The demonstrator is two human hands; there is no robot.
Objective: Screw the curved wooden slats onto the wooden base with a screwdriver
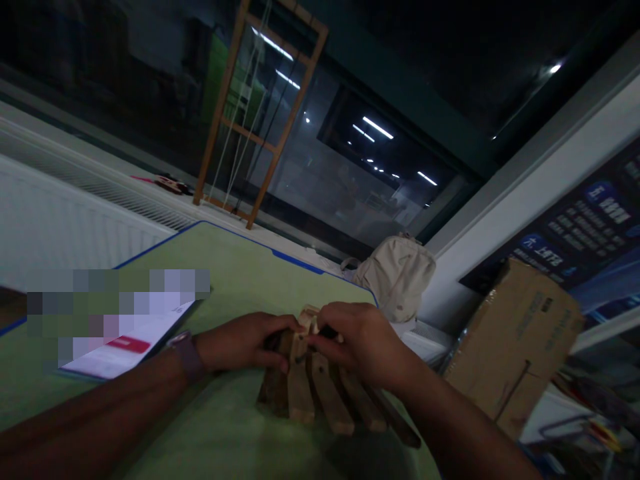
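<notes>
On the green tabletop in front of me sits a wooden assembly point(302, 393) of several curved slats, spread side by side like ribs. Small dark holes show near the upper ends of some slats. My left hand point(245, 341) grips its upper left side, thumb and index finger closed against the wood. From the right, my right hand point(367, 340) reaches over the top end, with thumb and forefinger pinched beside a pale wooden piece point(309, 313). Whatever lies between those right fingertips is hidden. A watch with a mauve strap point(187, 357) is on my left wrist.
The green table point(225, 260) has a blue edge. A flat, partly pixelated panel point(130, 353) lies at its left. Beyond the table are a wooden frame with cords point(274, 150), a beige backpack point(397, 277) and a white radiator point(75, 217). A cardboard box point(520, 340) stands right.
</notes>
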